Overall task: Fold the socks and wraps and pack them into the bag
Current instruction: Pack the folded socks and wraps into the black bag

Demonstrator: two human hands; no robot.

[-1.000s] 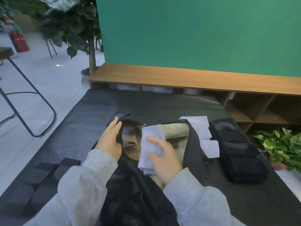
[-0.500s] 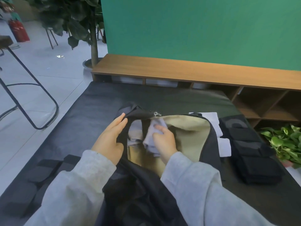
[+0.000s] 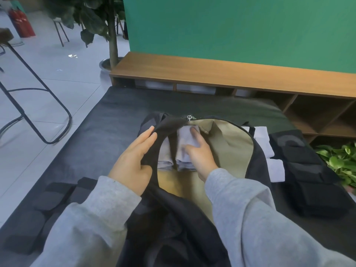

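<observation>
Grey fleece sleeves, soft and lightly pilled, enter from the near edge, one to each hand. Between them: a black bag (image 3: 169,237), limp matte fabric, unzipped and spread wide to show a smooth khaki lining. It lies on a bench (image 3: 107,135) covered in dark, slightly sheened cloth.

Left hand (image 3: 134,160): fingers long and nearly straight along the outside of the bag's left rim, thumb hooked over the black edge, pinching that rim and holding the mouth apart.

Right hand (image 3: 200,155): inside the bag, fingers spread and pressing down flat on a folded pale lavender-grey sock (image 3: 185,139), soft knit, rectangular. A second folded pale sock (image 3: 165,160) lies just beside it to the left; a black strap crosses between the two. A small metal zip pull (image 3: 189,117) sits at the far end of the opening.

Left of the bag, near edge: dark grey blocky pads (image 3: 38,224), square-cornered.

Right of the bag: folded white socks (image 3: 273,162) in a short row, touching the bag's side. Beyond them, black wraps (image 3: 312,178), thick padded segments stacked in a long bundle.

Farther: low wooden shelf (image 3: 231,74), flat top, open cubbies; green wall (image 3: 240,26); leafy potted plant (image 3: 341,162) at right; tree trunk in a pot, stool frame, red extinguisher at left.
</observation>
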